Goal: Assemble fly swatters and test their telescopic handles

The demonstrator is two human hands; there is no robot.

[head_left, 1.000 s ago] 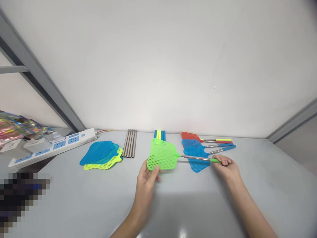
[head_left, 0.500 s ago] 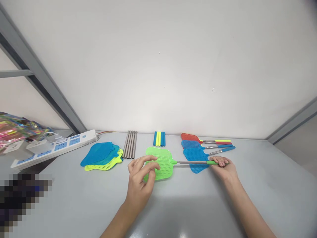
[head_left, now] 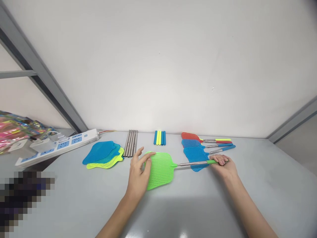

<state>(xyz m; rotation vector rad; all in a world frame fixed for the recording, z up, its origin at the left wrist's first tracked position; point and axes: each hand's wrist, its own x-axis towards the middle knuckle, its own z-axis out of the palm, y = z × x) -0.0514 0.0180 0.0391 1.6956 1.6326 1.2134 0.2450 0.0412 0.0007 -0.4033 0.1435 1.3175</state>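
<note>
A bright green fly swatter (head_left: pixel 160 172) is held level above the table, its mesh head to the left and its metal rod running right to a green grip. My right hand (head_left: pixel 224 167) is closed around that grip. My left hand (head_left: pixel 138 173) is at the left edge of the mesh head, thumb and index finger against it and the other fingers raised apart; whether it presses the edge is hard to tell. Behind the rod lie blue swatters (head_left: pixel 195 158) and a red swatter (head_left: pixel 190 136), with rods and coloured grips pointing right.
Blue and yellow mesh heads (head_left: pixel 104 155) lie stacked at left. Beside them are several metal rods (head_left: pixel 130 143), and then several blue and yellow grip tubes (head_left: pixel 159 138) near the wall. A power strip (head_left: pixel 69 143) with plugs and shiny packets (head_left: pixel 19 129) occupy the far left.
The green mesh head has tilted to face me more and come slightly lower. My left hand's fingers have drawn back from over the mesh to its left edge. My right hand keeps its grip.
</note>
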